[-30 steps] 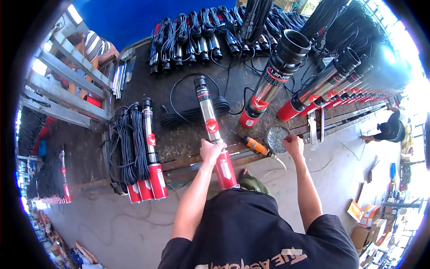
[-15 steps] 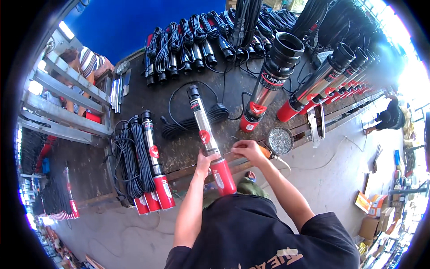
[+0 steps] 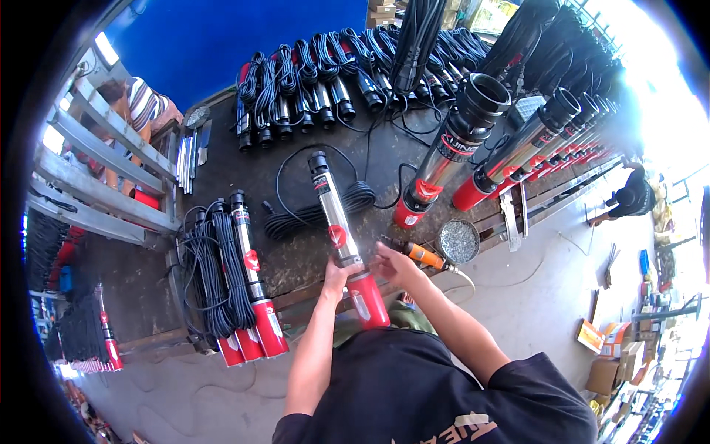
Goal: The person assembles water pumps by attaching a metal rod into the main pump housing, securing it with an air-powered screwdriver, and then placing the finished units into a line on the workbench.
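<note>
Dark workbench [image 3: 259,170], pumps [image 3: 251,281], coiled cables [image 3: 310,214]

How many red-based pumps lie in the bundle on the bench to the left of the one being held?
3, side by side at the bench's front left edge: red bases and, wrapped in black cable. More may be hidden under the cable. The held pump lies apart, to their right.

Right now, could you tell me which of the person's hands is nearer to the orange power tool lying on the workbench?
Right. The right hand sits just beside the orange power tool, at its handle end. The left hand is farther away, on the other side of the pump, gripping it near the red end.
</note>
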A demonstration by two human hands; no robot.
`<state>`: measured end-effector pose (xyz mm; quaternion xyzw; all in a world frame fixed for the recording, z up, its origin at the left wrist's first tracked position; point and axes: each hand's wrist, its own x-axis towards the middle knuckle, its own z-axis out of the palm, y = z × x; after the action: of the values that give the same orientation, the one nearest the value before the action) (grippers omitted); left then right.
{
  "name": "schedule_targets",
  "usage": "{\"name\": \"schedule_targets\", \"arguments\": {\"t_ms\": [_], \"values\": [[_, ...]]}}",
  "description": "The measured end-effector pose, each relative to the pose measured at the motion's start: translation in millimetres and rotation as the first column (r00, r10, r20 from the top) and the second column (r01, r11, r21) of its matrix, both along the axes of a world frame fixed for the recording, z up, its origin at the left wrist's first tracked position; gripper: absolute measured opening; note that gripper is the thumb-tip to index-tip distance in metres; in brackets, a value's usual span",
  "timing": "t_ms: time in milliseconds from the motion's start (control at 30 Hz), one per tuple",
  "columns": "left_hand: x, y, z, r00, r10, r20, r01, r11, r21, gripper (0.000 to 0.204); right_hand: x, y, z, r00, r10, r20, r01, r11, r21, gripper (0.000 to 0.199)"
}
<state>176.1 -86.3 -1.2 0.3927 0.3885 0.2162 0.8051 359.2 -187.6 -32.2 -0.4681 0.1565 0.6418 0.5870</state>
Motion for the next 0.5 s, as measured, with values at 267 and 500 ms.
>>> {"name": "schedule_targets", "arguments": {"t_ms": [267, 500], "values": [[-3, 2, -10, 1.0, 0.0, -0.029, 0.0, 1.0, 0.004, 0.06, 41, -10, -36, 0.835, -0.547, -0.052, 0.486, 0.779, -0.396, 0.059], [5, 0, -8, 1.0, -0.022, 0.005, 0.022, 1.0, -0.017, 0.054, 15, -43, 13, 0.827, -0.387, -0.408, 0.445, 0.894, 0.053, 0.047]]}}
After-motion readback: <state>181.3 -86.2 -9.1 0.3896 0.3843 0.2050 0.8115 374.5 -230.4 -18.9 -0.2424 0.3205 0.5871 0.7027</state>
